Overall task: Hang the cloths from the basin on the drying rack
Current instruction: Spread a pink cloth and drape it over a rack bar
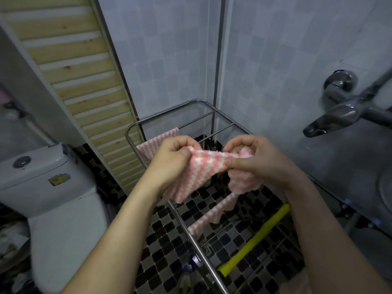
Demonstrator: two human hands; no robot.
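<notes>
Both hands, left and right, pinch a pink cloth stretched between them above the rack. Another cloth hangs on the rack's far rail.

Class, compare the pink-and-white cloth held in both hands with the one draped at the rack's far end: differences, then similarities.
The held cloth is pinched between the left hand and right hand; the far cloth hangs on the rack, untouched. The held cloth is bunched and twisted; the far cloth lies spread flat. Both show the same pink-and-white zigzag pattern.
</notes>
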